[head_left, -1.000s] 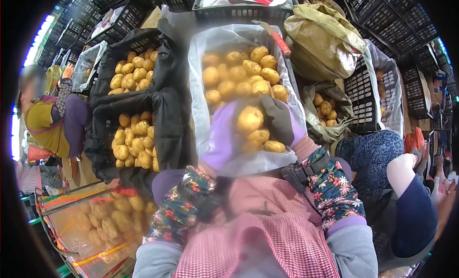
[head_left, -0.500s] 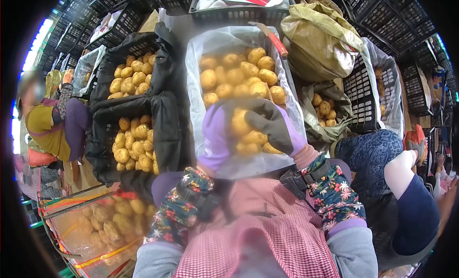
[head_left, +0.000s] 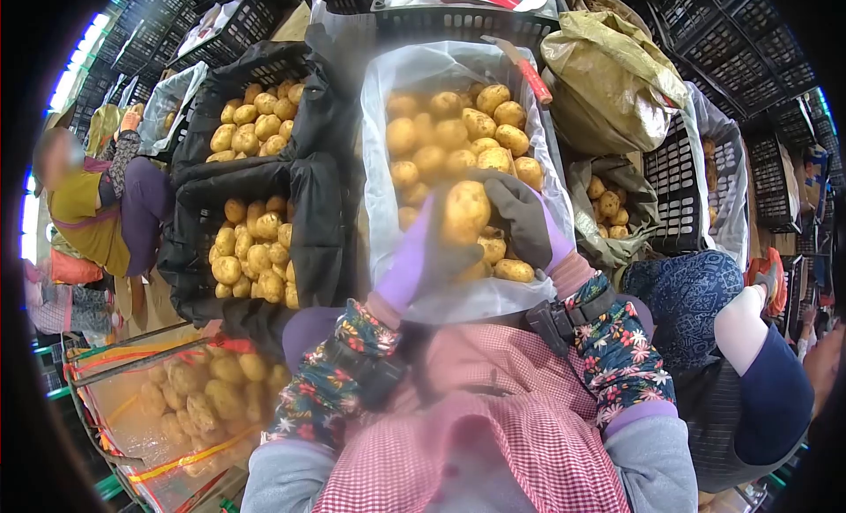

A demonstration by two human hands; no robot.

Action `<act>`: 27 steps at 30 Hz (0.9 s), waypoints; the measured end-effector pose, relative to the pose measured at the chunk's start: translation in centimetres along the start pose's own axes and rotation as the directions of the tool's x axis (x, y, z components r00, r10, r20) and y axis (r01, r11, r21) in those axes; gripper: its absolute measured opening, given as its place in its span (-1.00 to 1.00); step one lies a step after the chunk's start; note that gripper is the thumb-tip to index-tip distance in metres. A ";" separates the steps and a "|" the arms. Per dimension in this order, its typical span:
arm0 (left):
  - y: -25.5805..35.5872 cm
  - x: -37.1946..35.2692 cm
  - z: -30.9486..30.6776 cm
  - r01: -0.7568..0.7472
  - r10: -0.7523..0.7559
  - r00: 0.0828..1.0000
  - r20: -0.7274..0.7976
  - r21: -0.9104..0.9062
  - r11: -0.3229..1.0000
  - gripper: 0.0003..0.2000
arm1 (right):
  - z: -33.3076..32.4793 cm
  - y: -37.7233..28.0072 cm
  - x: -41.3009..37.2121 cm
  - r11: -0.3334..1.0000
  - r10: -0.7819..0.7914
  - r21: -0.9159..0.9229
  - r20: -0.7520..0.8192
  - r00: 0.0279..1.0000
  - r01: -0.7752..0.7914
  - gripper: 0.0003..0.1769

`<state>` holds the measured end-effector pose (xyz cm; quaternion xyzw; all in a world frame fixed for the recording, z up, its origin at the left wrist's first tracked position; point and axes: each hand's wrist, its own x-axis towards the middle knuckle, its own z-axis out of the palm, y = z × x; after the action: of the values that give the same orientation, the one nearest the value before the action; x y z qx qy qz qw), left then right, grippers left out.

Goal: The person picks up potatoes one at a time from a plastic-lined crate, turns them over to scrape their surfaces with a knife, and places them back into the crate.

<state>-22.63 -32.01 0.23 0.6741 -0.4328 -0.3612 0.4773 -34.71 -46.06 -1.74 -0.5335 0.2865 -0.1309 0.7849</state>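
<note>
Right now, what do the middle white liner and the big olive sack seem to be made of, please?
Middle white liner: probably thin plastic film, softly glossy, judging by its cloudy, crinkled sides.
Big olive sack: likely plastic, perhaps woven; its shiny surface holds stiff creases.

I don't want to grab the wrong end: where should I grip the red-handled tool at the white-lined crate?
Probably by its red handle, from the near side: the tool slants over the far right corner of the crate, handle end nearest you, other end pointing away.
</note>
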 end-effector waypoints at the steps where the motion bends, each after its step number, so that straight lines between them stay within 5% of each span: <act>1: 0.2 -0.2 0.0 0.001 0.000 1.000 -0.015 0.075 0.997 -0.12 | 0.1 0.6 0.2 0.991 -0.088 -0.100 0.002 0.996 0.088 -0.52; 4: -0.9 -0.3 0.2 -0.090 0.096 0.995 -0.030 0.157 0.984 -0.09 | 1.0 0.9 0.0 0.913 -0.208 -0.361 -0.010 0.978 0.191 -0.52; 5: -0.9 -0.5 0.2 -0.025 0.027 1.000 -0.007 0.158 0.987 -0.09 | 1.3 1.0 -0.3 0.880 -0.223 -0.435 -0.021 0.975 0.192 -0.52; 7: 1.3 -0.3 -0.1 0.097 -0.104 0.994 0.036 0.167 0.981 -0.10 | 0.1 1.2 0.1 0.912 -0.173 -0.381 -0.015 0.985 0.155 -0.50; 9: 1.0 -0.1 -0.1 0.126 -0.130 0.991 0.018 0.169 0.978 -0.10 | 0.1 0.3 0.0 0.997 0.046 -0.060 -0.080 0.996 -0.050 -0.48; 12: 0.9 0.1 -0.2 0.120 -0.123 0.992 0.004 0.164 0.979 -0.09 | 1.8 0.4 -0.9 0.814 -0.259 -0.535 0.015 0.966 0.227 -0.49; 16: -1.4 0.0 0.2 -0.038 0.045 0.996 0.080 -0.084 0.996 -0.17 | -1.0 1.3 0.2 0.995 0.033 -0.089 -0.131 0.991 -0.045 -0.55; 17: -1.5 -0.1 0.2 0.069 -0.032 0.993 0.114 -0.335 0.940 -0.23 | -1.2 1.7 0.3 0.999 -0.002 -0.053 -0.126 0.992 -0.005 -0.58; 19: -1.6 -0.2 0.1 0.262 -0.149 0.965 0.217 -0.739 0.620 -0.33 | -0.9 1.5 0.3 1.000 0.018 0.001 -0.155 0.988 -0.018 -0.59; 23: -1.9 -0.6 0.5 0.042 0.109 0.978 0.178 -0.677 0.735 -0.48 | -0.1 1.3 0.2 0.978 -0.104 -0.195 -0.145 0.984 0.074 -0.62; 24: -4.1 -0.6 1.0 0.022 0.182 0.964 0.194 -0.740 0.672 -0.49 | -0.2 1.4 0.4 0.960 -0.130 -0.266 -0.130 0.983 0.092 -0.61; 27: -5.3 0.2 0.3 0.357 0.091 0.913 0.399 -0.886 0.296 -0.53 | 0.0 1.4 0.2 0.906 -0.165 -0.410 -0.122 0.979 0.102 -0.61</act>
<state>-21.58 -31.43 -4.96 0.2147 -0.1602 -0.7059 0.6557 -34.65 -45.64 -3.07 -0.6900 0.3298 -0.1636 0.6232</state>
